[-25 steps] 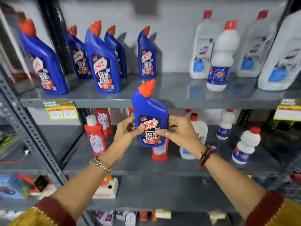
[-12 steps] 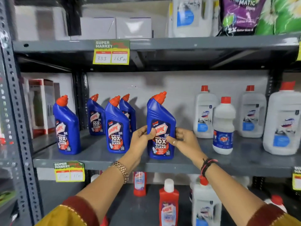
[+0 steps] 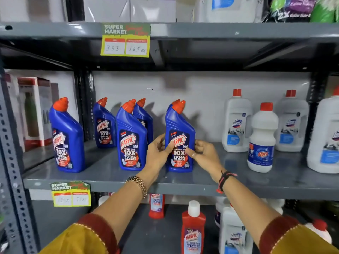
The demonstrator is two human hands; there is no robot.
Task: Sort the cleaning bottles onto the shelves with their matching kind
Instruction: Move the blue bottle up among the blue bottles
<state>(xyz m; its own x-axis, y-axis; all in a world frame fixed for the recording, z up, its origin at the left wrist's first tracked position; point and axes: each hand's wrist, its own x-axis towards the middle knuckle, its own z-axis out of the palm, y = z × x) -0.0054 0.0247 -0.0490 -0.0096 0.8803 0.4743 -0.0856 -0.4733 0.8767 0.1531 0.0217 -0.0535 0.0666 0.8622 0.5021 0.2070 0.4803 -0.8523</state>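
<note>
A blue Harpic bottle (image 3: 180, 123) with an orange cap stands upright on the grey middle shelf (image 3: 183, 186). My left hand (image 3: 158, 153) grips its left side and my right hand (image 3: 203, 154) its right side, fingers over the label. Another blue bottle's cap peeks out just behind it. Several more blue Harpic bottles stand to the left, the nearest (image 3: 131, 136) beside my left hand. White Domex bottles (image 3: 236, 121) and a white Rin bottle (image 3: 262, 138) stand on the right of the same shelf.
The shelf below holds red Harpic bottles (image 3: 193, 230) and a white Domex bottle (image 3: 233, 233). A yellow price tag (image 3: 125, 40) hangs on the upper shelf edge, another (image 3: 71, 194) on the middle one. Boxed goods (image 3: 34, 110) sit behind the left upright.
Both hands lifted the blue bottle from in front of the lower shelf up onto the middle shelf; it now stands there in front of another blue bottle, hands still around it.
</note>
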